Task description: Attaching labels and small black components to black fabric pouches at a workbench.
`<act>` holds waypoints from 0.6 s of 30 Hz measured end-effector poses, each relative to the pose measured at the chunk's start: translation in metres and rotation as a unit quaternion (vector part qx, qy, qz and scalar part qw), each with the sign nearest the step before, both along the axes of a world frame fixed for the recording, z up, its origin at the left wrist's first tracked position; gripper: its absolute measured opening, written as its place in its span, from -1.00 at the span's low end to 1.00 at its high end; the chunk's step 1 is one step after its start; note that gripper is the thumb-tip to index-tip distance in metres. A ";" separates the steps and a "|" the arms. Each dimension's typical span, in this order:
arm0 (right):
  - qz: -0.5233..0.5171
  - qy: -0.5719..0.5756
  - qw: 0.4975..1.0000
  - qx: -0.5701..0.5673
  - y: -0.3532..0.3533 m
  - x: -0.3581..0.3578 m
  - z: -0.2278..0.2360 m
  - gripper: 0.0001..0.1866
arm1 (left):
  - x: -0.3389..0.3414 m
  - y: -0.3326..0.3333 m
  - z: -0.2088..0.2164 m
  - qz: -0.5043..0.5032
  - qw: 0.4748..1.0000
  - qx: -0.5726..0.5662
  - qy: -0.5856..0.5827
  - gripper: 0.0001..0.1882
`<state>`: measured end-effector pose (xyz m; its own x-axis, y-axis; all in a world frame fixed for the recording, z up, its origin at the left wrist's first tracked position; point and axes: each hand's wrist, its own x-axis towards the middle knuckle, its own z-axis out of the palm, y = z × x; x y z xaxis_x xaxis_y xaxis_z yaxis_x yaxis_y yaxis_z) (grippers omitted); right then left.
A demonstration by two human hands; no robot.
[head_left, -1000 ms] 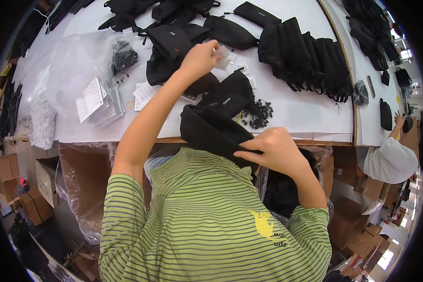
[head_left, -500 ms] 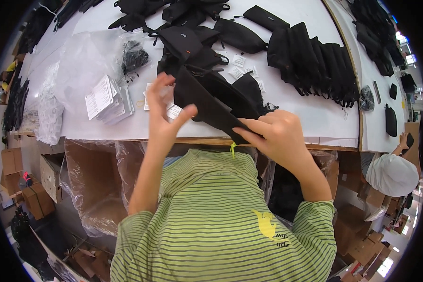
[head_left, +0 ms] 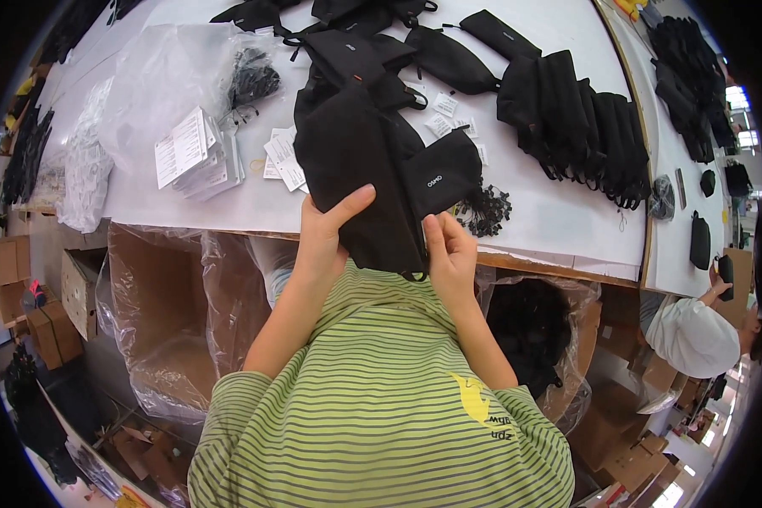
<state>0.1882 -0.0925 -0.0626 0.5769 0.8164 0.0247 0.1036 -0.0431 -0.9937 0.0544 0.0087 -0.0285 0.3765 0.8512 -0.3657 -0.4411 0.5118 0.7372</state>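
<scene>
A long black fabric pouch (head_left: 353, 161) stands nearly upright before me at the table's front edge, its broad side facing me. My left hand (head_left: 328, 237) grips its lower left side, thumb across the front and the other fingers behind. At the lower right edge, my right hand (head_left: 449, 254) pinches the seam between thumb and fingers; whether a zipper pull is in that pinch is hidden. Just beyond lies a smaller black pouch (head_left: 444, 173) with a pale printed mark. Close to my right hand is a heap of small black cord pulls (head_left: 486, 210).
Black pouches (head_left: 567, 114) lie in a row at the right, with more (head_left: 347, 55) piled at the back. White printed tags (head_left: 186, 157) and clear plastic bags (head_left: 157, 93) are on the left. Plastic-lined cartons (head_left: 157, 305) stand below the table edge. Another person (head_left: 694, 334) works at the far right.
The pouch has turned from slanted to nearly upright, its broad side now toward me. My left hand, spread and free before, has taken hold of it. My right hand has shifted left.
</scene>
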 end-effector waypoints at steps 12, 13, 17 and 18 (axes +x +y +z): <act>0.043 -0.192 0.978 0.062 0.035 0.037 0.067 -0.74 | 0.004 -0.013 -0.002 -0.190 0.981 -0.043 -0.009 -0.41; 0.018 -0.229 0.971 0.071 0.036 0.038 0.067 -0.81 | 0.004 -0.012 -0.002 -0.194 0.980 -0.043 -0.007 -0.41; -0.011 -0.333 0.940 0.067 0.035 0.042 0.072 -0.89 | 0.003 -0.013 -0.004 -0.196 0.979 -0.047 -0.018 -0.43; 0.015 -0.382 0.920 0.087 0.035 0.041 0.073 -0.90 | 0.004 -0.013 -0.005 -0.167 0.982 -0.075 -0.035 -0.47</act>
<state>0.2289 -0.0573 0.0107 0.3141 0.7775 0.5449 0.7735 0.1233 -0.6217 0.0581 -0.0042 -0.0336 0.6546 0.6147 -0.4401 -0.2777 0.7370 0.6162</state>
